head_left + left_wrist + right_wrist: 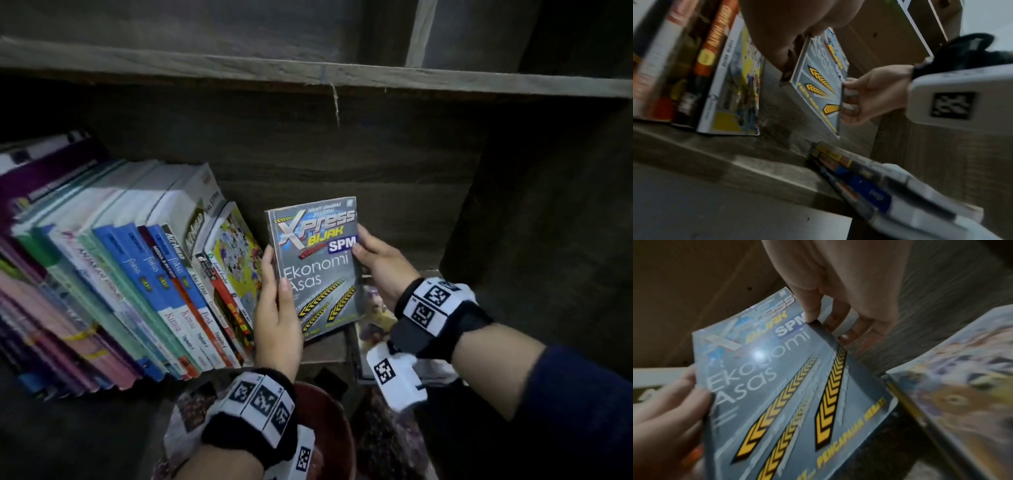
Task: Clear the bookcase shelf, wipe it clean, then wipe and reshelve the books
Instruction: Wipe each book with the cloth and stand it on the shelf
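Observation:
A grey book titled "Xpress Bijak SPM Ekonomi Asas" (318, 267) (819, 81) (789, 386) stands upright over the wooden shelf (394, 212), its cover facing me. My left hand (275, 308) (668, 415) grips its left edge, thumb on the cover. My right hand (380, 263) (869, 95) (830, 293) pinches its right edge near the top. A row of leaning books (137, 274) (701, 73) fills the shelf's left part, just left of the held book.
A flat pile of books (373, 318) (869, 178) (962, 378) lies on the shelf's right end under my right wrist. The shelf's side wall (548, 222) closes in on the right, another board (308, 72) above. A reddish round container (325, 425) sits below.

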`<state>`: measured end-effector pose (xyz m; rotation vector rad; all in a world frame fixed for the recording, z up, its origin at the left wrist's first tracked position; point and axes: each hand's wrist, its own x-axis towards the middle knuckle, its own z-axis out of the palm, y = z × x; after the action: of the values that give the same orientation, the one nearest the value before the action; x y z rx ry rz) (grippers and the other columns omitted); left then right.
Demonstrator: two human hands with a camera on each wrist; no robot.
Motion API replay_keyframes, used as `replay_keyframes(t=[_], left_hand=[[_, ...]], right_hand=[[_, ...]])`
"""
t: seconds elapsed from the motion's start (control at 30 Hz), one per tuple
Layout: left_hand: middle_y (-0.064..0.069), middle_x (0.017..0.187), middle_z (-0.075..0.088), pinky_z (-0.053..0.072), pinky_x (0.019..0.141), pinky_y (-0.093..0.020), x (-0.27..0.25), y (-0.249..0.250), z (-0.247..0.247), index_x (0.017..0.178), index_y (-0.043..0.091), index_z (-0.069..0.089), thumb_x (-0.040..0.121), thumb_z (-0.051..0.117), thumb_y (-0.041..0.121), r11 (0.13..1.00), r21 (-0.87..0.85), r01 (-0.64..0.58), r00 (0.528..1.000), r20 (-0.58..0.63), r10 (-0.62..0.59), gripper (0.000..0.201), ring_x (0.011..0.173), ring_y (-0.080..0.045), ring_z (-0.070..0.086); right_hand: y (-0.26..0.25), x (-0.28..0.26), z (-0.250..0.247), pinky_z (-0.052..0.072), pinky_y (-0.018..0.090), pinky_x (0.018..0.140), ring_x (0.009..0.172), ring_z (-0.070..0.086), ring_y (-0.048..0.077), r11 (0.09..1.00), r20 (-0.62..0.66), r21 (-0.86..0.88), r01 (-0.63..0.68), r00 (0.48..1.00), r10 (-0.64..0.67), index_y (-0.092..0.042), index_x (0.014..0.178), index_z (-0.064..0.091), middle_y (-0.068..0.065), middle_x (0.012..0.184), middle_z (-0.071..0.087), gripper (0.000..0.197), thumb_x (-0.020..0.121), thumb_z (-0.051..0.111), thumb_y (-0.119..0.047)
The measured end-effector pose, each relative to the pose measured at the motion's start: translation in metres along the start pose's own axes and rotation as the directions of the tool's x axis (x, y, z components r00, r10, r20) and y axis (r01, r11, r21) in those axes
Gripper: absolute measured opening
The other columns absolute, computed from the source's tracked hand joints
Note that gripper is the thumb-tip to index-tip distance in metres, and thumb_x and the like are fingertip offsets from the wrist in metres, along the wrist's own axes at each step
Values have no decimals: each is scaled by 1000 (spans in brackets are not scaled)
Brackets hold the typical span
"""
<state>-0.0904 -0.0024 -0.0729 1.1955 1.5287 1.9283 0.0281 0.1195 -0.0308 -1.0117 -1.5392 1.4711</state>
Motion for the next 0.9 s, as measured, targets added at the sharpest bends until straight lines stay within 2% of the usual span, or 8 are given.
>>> replay_keyframes(t=[0.17, 0.3, 0.43, 0.53, 0.6, 0.67, 0.8, 0.9], left_hand=[[-9, 128, 61, 50, 92, -30, -4, -22, -24, 138, 63, 27, 98, 51, 23, 946, 306, -110, 960, -215, 181, 62, 110, -26, 61], [1, 141, 50, 44, 98, -19, -6, -31, -32, 149, 49, 17, 95, 56, 8, 844, 494, -206, 936, -151, 317, 78, 120, -9, 54], [-7, 145, 41, 34, 93, -6, -12, -40, -29, 154, 32, 11, 91, 59, 2, 809, 571, -138, 976, -59, 208, 86, 116, -8, 50], [-5, 158, 16, 13, 111, -12, -10, -51, -28, 153, 11, 11, 86, 58, -8, 744, 649, -156, 983, 30, 180, 85, 135, -1, 21], [8, 159, 0, 5, 108, -1, -10, -52, -28, 151, 16, 1, 90, 52, -3, 744, 657, -122, 992, 46, 121, 82, 140, -1, 13], [10, 158, -5, 4, 95, 11, -10, -52, -28, 149, 22, -5, 93, 49, 0, 769, 629, -119, 992, 50, 112, 81, 139, -1, 11], [-2, 163, -8, 20, 103, 1, -4, -45, -28, 154, 17, 0, 94, 47, 2, 763, 593, -256, 961, 71, 267, 78, 146, -6, 5], [-16, 162, -7, 15, 113, -10, 10, -41, -28, 153, 4, 11, 92, 45, 2, 690, 643, -333, 921, 66, 384, 71, 150, -17, 1]], right_hand=[[0, 46, 49, 46, 23, 73, 101, 58, 14, 998, -43, -46, -45, 998, 43, -23, 135, 55, 1, 120, 65, 37, 99, 50, -14], [7, 65, 79, 53, 31, 65, 90, 59, 13, 992, 10, -19, -125, 992, 125, -31, 133, 55, -2, 108, 65, 35, 100, 48, -20], [7, 81, 102, 54, 40, 80, 97, 56, 11, 998, 35, -8, -65, 997, 65, -22, 137, 52, 1, 124, 60, 38, 100, 49, -16], [12, 84, 111, 51, 23, 76, 105, 53, 4, 996, 186, -91, -12, 982, 29, -30, 139, 48, -5, 130, 58, 45, 99, 49, -10], [23, 80, 112, 48, 14, 81, 97, 56, -4, 978, 234, -209, 8, 971, 42, -30, 141, 46, -6, 120, 61, 54, 95, 53, -3], [37, 79, 111, 45, 24, 100, 110, 56, 7, 945, 196, -328, 8, 979, 60, -27, 140, 48, -1, 129, 59, 57, 90, 59, -2], [51, 73, 106, 56, 36, 70, 99, 63, 22, 904, 132, -397, -156, 965, 225, -25, 136, 53, 4, 123, 64, 51, 89, 58, -6], [49, 63, 101, 57, 40, 73, 85, 65, 27, 885, 152, -434, -167, 955, 255, -26, 141, 46, 3, 95, 65, 54, 92, 55, -5]])
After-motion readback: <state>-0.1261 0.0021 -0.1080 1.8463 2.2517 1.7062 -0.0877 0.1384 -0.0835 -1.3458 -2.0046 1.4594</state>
